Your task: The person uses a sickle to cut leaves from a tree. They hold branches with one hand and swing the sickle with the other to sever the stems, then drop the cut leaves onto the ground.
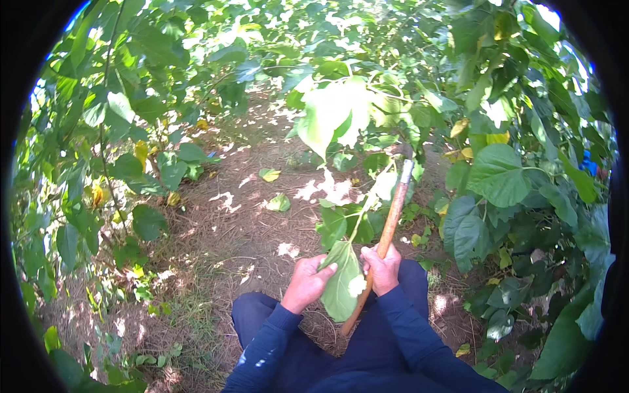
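Observation:
My left hand (305, 285) pinches the edge of a broad green leaf (339, 294), its thumb lying on the blade. The leaf hangs tip-down from a leafy green stem (363, 211) that slants up and away to the right. Wrapped in my right hand (383, 270) is the wooden handle (391, 216) of a tool, tilted with its lower end between my legs. A metal ferrule (407, 172) caps the upper end; what lies past it is lost among leaves and shade. The fingers of my right hand are close to the leaf; contact cannot be made out.
Dense leafy shrubs (501, 177) crowd the right side, and more foliage (132, 123) stands at the left. Loose leaves (279, 202) lie on the bare soil path (236, 196). Sunlit leaves (334, 113) overhang ahead. My knees (253, 314) are bent below my hands.

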Tool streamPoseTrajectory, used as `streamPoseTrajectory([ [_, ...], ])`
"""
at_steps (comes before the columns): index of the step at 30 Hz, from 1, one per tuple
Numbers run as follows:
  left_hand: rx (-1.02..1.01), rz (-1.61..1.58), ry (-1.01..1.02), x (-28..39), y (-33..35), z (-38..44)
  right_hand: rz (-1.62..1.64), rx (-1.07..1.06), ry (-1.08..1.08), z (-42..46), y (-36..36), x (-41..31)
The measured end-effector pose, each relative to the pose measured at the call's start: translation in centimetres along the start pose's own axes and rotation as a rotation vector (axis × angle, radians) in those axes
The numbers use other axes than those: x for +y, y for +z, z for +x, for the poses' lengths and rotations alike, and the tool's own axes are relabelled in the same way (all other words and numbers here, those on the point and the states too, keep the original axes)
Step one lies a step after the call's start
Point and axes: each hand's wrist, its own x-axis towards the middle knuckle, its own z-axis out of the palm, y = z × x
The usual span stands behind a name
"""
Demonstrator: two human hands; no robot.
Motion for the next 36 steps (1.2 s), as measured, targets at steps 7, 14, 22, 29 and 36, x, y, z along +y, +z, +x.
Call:
streamPoseTrajectory([
  [7, -0.058, 0.005, -0.04, -0.7, 2.5, -0.7, -0.179, -0.077, -0.157, 2.5, -0.9, 2.8],
  [14, -0.015, -0.319, 0.006, -3.1, -0.3, 0.8, -0.13, -0.115, -0.141, 2.8, 0.6, -0.9],
  [22, -0.002, 0.007, 0.191, -4.5, -1.4, 7.2, -0.084, -0.133, -0.106, 3.2, 0.1, -4.4],
  [29, -0.157, 0.249, 0.519, -0.3, 1.6, 8.9, -0.151, -0.155, -0.109, 2.4, -1.1, -4.6],
  [36, -0.114, 0.34, 0.708, -0.8, 2.3, 9.3, -0.295, -0.162, -0.209, 1.9, -1.6, -4.0],
])
